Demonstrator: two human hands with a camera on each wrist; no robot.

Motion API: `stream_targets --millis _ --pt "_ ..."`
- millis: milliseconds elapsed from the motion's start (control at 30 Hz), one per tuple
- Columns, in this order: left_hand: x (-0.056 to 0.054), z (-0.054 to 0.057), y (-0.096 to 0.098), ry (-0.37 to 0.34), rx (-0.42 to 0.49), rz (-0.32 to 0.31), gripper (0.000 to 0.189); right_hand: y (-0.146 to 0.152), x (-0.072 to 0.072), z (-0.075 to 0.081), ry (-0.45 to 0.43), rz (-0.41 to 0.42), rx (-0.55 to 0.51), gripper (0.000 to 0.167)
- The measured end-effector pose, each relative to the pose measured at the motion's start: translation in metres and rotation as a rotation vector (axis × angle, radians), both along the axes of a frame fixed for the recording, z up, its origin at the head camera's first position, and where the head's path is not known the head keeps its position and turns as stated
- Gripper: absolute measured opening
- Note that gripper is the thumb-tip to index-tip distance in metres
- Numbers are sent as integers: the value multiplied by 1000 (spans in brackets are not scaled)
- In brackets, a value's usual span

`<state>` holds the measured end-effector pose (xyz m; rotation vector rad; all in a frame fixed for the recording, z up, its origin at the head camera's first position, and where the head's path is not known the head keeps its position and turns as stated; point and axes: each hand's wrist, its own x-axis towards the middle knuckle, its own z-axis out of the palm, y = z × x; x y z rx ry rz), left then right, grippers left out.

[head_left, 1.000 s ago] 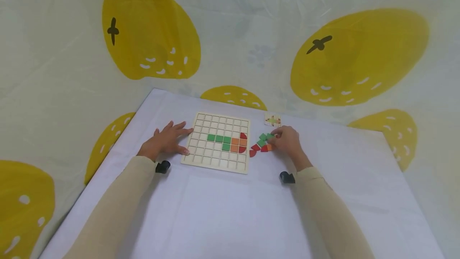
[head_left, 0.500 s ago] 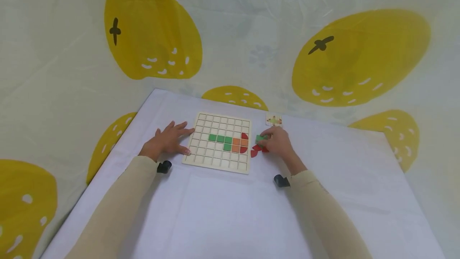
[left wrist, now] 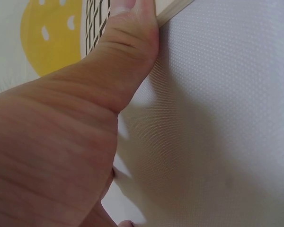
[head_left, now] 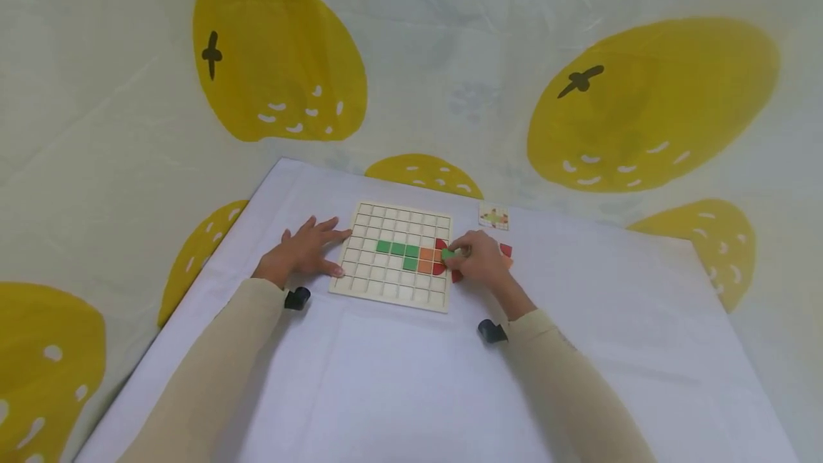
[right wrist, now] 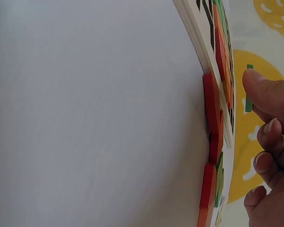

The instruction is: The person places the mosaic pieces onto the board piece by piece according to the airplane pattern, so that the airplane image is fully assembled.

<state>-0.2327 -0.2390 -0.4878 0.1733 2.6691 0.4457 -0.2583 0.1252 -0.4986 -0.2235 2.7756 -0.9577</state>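
Observation:
A light wooden grid board (head_left: pixel 360 284) lies on the white table. My left hand (head_left: pixel 298 254) rests at its left edge with fingers spread, thumb and a fingertip touching the frame. In the left wrist view the thumb (left wrist: pixel 132 35) lies along the board's edge. My right hand (head_left: pixel 485 261) pinches a green square tile (right wrist: pixel 249 105) between thumb and finger, held raised over the board's right side. Set in the grid are several green tiles (head_left: pixel 398 249), orange tiles (head_left: pixel 426 254) and red rounded tiles (head_left: pixel 439 269). The right hand hides part of the loose tiles.
Loose red pieces (right wrist: pixel 211 104) lie by the board's right edge. Beyond the right hand sit another red tile (head_left: pixel 506 250) and an orange one (head_left: pixel 509 261). A small pattern card (head_left: pixel 494 217) lies at the table's back, before a fruit-printed cloth (head_left: pixel 437 91).
My right hand has picked a green tile from the loose pile and carried it left to the board's right side. The left hand keeps its place on the board.

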Motion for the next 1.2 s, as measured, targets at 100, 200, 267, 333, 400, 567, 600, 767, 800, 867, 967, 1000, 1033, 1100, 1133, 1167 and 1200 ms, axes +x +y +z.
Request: stream_targets --millis 100,200,267,333,400,567,600,767,800,867,967,1000,1033,1100,1133,1167,1200 --pt "0 1 1 2 6 -2 96 -6 3 1 -15 14 -33 26" --pt "0 1 2 7 -4 -7 96 -12 5 0 10 41 -33 26" --pt "0 1 2 2 -9 -2 96 -16 6 0 41 65 -23 25" --pt "0 2 2 -1 -14 -5 95 -20 7 0 75 86 -16 25" --pt "-1 2 2 -6 -16 -6 95 -23 9 0 91 98 -21 25" --pt "-1 4 3 -2 -26 -8 94 -31 11 0 108 121 -43 25" --pt "-2 4 3 0 -30 -8 94 -33 12 0 106 120 -47 25" --pt "-1 3 2 0 -36 -1 95 -44 13 -3 97 115 -68 25" --pt "-1 3 2 -1 -34 0 95 -46 13 -4 96 117 -68 24" --pt "0 2 2 -4 -27 2 95 -49 13 -5 92 126 -67 23" --pt "0 1 1 1 -21 -3 95 -54 13 -6 95 150 -66 20" --pt "0 1 1 5 -18 -6 95 -56 13 -6 99 157 -67 19" --pt "0 1 1 7 -17 -6 95 -57 13 -6 105 165 -68 19" --pt "0 1 1 13 -17 -6 96 -60 14 -5 116 180 -75 17" --pt "0 1 1 16 -16 -8 96 -62 14 -5 112 181 -79 17" --pt "0 1 1 17 -16 -7 96 -64 14 -5 107 180 -81 18" --pt "0 2 1 15 -19 -5 96 -66 15 -5 104 179 -80 18"
